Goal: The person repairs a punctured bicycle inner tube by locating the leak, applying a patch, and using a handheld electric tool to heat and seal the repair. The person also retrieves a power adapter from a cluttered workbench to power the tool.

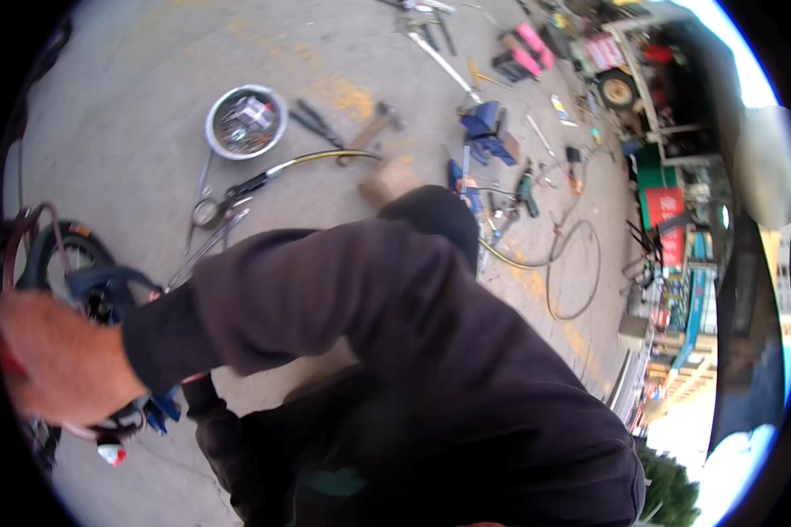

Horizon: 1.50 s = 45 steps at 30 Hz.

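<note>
Stretched across the view, my right arm in a dark sleeve ends in my right hand (66, 360) at the left rim, beside a small-wheeled bike (66, 250). Its fingers are turned away and blurred, with a bit of red showing at the edge, so I cannot see what they grip. Only a sliver of my left hand (195, 378) shows below the right cuff; its fingers are hidden. Close to it is a blue part (163, 411) of the bike. A pump with a round gauge (206, 212) lies above my right sleeve, its yellow-and-black hose running right.
A metal bowl (214, 136) of small hardware stands by pliers (318, 123) and a hammer (373, 127). My shoe (389, 181) is near the hose. Farther right are a blue vise (490, 132), a green drill (526, 191), a looped cable (597, 263) and scattered tools.
</note>
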Tool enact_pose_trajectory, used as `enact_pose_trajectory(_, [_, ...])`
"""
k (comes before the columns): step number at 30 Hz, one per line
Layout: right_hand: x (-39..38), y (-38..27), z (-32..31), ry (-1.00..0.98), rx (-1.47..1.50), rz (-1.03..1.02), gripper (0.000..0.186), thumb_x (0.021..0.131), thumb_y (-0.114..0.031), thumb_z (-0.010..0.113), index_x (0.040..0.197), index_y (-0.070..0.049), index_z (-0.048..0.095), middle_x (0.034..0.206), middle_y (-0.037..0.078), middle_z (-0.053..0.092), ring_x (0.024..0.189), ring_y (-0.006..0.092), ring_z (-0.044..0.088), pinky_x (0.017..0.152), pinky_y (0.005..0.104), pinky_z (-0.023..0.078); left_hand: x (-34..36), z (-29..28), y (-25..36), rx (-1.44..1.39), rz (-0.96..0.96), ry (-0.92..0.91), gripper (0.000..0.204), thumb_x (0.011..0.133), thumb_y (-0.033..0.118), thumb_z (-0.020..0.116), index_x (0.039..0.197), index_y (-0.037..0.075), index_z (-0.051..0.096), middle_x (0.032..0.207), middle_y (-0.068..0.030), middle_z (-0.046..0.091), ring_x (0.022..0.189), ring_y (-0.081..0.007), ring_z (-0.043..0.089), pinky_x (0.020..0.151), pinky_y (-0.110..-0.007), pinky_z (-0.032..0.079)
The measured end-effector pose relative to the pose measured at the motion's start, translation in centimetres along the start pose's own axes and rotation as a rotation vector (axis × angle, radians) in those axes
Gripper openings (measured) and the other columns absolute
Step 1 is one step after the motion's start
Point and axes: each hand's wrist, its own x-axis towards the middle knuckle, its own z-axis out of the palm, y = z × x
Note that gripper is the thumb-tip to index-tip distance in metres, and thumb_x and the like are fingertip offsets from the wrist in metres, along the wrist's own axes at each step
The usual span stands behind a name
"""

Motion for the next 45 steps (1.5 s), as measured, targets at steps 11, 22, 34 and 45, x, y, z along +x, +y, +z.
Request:
enact_pose_trajectory(11, [-8.1, -1.4, -8.3, -0.285, 0.267, 1.282, 0.049, 0.099, -0.045, 0.046, 0.12, -0.002, 0.057, 0.089, 0.007, 0.063, 0.069, 0.0123, 0.06, 0.049, 0.0237, 0.042, 0.6, -8.7, 3.4, -0.275, -0.269, 0.194, 0.061, 0.076, -0.008, 0.058, 0.131, 0.021, 0.057, 0.133, -0.006, 0.058, 0.077, -0.0205, 0.067, 0.07, -0.03, 0.056])
enact_pose_trajectory(22, [-11.9, -2.2, -9.5, -0.467, 0.151, 1.155, 0.053, 0.098, -0.048, 0.044, 0.108, 0.001, 0.061, 0.077, 0.005, 0.061, 0.057, 0.0088, 0.052, 0.048, 0.021, 0.036, -1.6, -12.9, 4.8, 0.056, -0.249, 0.338, 0.066, 0.067, -0.012, 0.058, 0.125, 0.019, 0.062, 0.128, -0.0059, 0.061, 0.085, -0.0224, 0.069, 0.065, -0.028, 0.058])
enact_pose_trajectory(34, [-13.0, -0.6, -8.1, -0.62, -0.039, 0.959, 0.048, 0.098, -0.045, 0.05, 0.118, -0.002, 0.054, 0.082, 0.005, 0.06, 0.061, 0.0055, 0.052, 0.045, 0.0181, 0.037, -2.1, -11.1, 3.1, 0.007, -0.274, 0.297, 0.066, 0.068, -0.01, 0.056, 0.126, 0.02, 0.06, 0.129, -0.006, 0.061, 0.085, -0.0215, 0.069, 0.07, -0.03, 0.058])
enact_pose_trajectory(45, [-12.9, -0.1, -8.6, -0.681, -0.582, 0.277, 0.06, 0.08, -0.013, 0.074, 0.132, 0.002, 0.051, 0.101, 0.017, 0.062, 0.084, 0.029, 0.063, 0.068, 0.0339, 0.051, -1.6, -10.4, 2.1, 0.207, -0.172, 0.219, 0.068, 0.066, 0.005, 0.073, 0.131, 0.02, 0.057, 0.133, -0.0097, 0.056, 0.087, -0.0237, 0.069, 0.065, -0.03, 0.058])
